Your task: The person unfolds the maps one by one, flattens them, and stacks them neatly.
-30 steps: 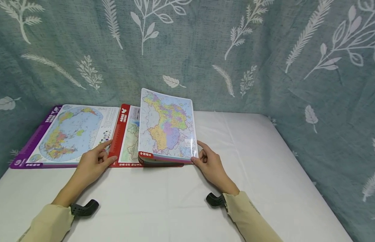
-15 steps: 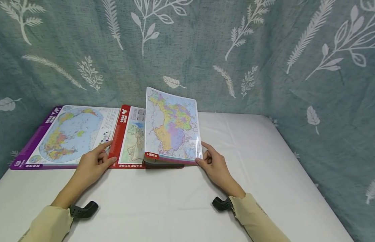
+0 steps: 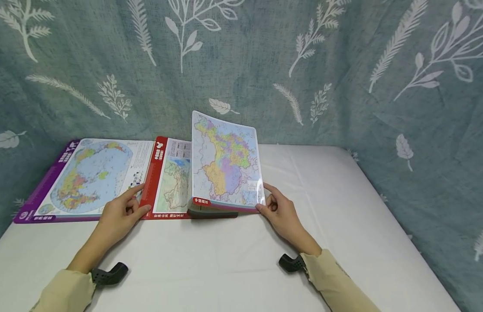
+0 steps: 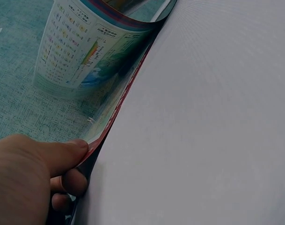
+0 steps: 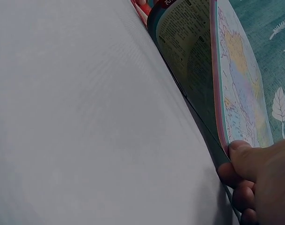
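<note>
In the head view a red-bordered map lies on the table, its left border pinched near the front corner by my left hand. Over its right part stands a raised map panel with a multicoloured map, bowed and tilted up at the back. My right hand pinches this panel at its right front corner, thumb on top. The left wrist view shows the left thumb on the red border and a curled text-printed panel beyond. In the right wrist view, the right thumb presses the panel's edge.
A purple-bordered world map lies flat at the left, against the red-bordered one. A white cloth covers the table. Behind and to the right hangs a green leaf-patterned curtain. Each wrist wears a black camera mount.
My right hand has moved to the right, drawing the raised panel with it, so more of the red-bordered map shows. The left hand has stayed at its border.
</note>
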Available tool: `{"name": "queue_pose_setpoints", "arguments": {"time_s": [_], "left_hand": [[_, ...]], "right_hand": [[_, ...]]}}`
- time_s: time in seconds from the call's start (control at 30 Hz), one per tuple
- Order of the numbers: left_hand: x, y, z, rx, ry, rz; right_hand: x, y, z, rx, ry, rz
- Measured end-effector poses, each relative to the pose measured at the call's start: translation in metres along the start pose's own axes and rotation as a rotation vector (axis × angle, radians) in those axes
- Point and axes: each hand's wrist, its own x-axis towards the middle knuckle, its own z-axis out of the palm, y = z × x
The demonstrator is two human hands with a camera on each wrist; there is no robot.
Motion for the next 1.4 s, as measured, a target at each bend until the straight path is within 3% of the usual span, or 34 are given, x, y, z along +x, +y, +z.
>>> {"name": "queue_pose_setpoints", "arguments": {"time_s": [0.3, 0.47, 0.8, 1.07, 1.4], "left_hand": [[-0.001, -0.002, -0.011, 0.043, 0.036, 0.037], [-0.001, -0.003, -0.014, 0.035, 0.037, 0.027], [0.003, -0.002, 0.008, -0.031, 0.004, -0.009], [0.000, -0.002, 0.011, -0.056, 0.008, -0.025], [0.004, -0.005, 0.003, 0.008, -0.009, -0.017]], "right_hand": [[0.008, -0.005, 0.006, 0.035, -0.004, -0.037], [0.011, -0.005, 0.008, 0.026, -0.010, -0.045], [0.000, 0.005, -0.021, -0.058, -0.015, -0.004], [-0.001, 0.016, -0.032, -0.096, -0.004, -0.001], [-0.011, 0.030, -0.038, -0.089, 0.036, -0.025]]}}
